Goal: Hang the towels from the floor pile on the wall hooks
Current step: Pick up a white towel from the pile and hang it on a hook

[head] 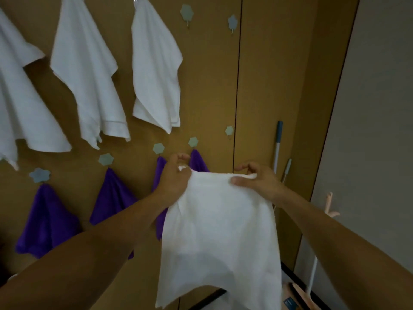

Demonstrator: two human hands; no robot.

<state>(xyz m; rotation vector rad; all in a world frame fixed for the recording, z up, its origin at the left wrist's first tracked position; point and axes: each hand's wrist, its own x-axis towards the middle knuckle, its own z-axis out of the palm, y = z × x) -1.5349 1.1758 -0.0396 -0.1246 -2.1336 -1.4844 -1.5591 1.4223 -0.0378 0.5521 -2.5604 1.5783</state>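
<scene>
Head view: toward the upper left corner of the wooden wall [212, 86], three white towels hang in a row: the far-left towel [22, 97], the middle towel [87, 74] and the right-hand towel [156, 70]. Below them the first purple towel [47, 220] hangs under a flower-shaped hook [39, 174]. The second purple towel [111, 195] hangs under a hexagonal hook [106, 159]. A third purple towel [159, 168] is partly hidden behind the left hand [176, 175], and a fourth purple towel [197, 162] shows just past its fingers. That hand's grip is a tight pinch on the top left corner of the held white towel [219, 231]. The towel hangs slack before the wall's lower part. The right hand [257, 180] pinches the top right corner, thumb on the near face and fingers curled behind. Two bare hooks [186, 11] sit near the wall's top edge. Two pole handles [278, 148] lean at its right edge, beside a grey wall [368, 108].
</scene>
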